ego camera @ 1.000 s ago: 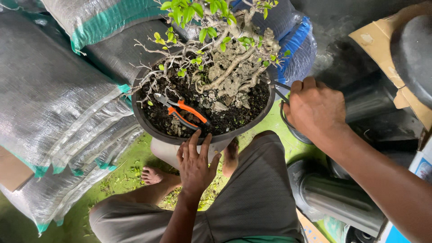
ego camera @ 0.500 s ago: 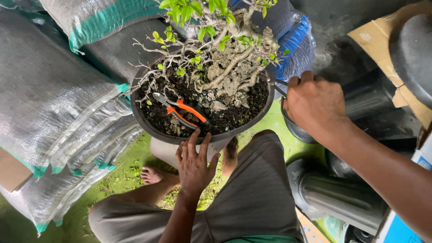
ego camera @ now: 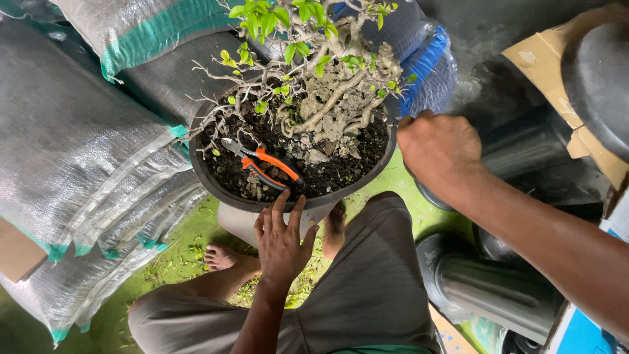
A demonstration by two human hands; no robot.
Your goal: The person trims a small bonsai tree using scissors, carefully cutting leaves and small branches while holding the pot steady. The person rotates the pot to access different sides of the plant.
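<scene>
A round black pot (ego camera: 216, 187) holds dark soil and a gnarled small tree (ego camera: 327, 98) with bare twigs and green leaves. Orange-handled pliers (ego camera: 265, 167) lie on the soil near the pot's front rim. My left hand (ego camera: 282, 242) rests flat, fingers spread, against the near rim of the pot. My right hand (ego camera: 439, 151) is at the pot's right rim with its fingers curled; what they hold is hidden. My bare feet (ego camera: 223, 257) and grey shorts (ego camera: 367, 288) show below the pot.
Stacked grey woven sacks (ego camera: 72, 151) with green edges fill the left side. A blue sack (ego camera: 429, 69) lies behind the pot. Black pots (ego camera: 498, 295) and cardboard (ego camera: 550, 65) crowd the right. Leaf clippings lie on the green floor (ego camera: 180, 259).
The pot has been turned or shifted slightly. My right hand stays at the right rim and my left hand stays on the near rim.
</scene>
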